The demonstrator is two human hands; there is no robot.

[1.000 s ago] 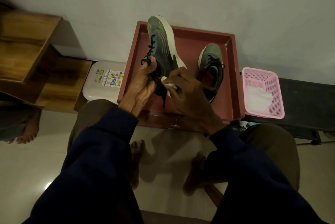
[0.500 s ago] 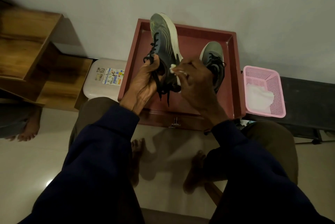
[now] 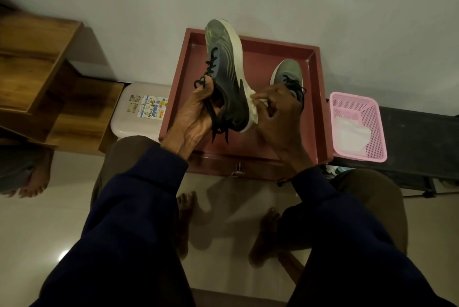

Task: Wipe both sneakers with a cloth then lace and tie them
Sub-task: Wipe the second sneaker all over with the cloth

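left grip (image 3: 196,113) holds sneaker (image 3: 228,75) by its opening, toe up | right grip (image 3: 278,118) pinches cloth (image 3: 257,101) against its white sole | second sneaker (image 3: 289,74) on red desk (image 3: 273,42)

Dark sneaker (image 3: 228,83) raised, toe up; white cloth (image 3: 255,102) at sole; second sneaker (image 3: 288,71) in tray (image 3: 263,58).

Red tray-topped table (image 3: 263,58), one sneaker (image 3: 289,71) resting on it, pink basket (image 3: 372,118) on black bench (image 3: 419,138)
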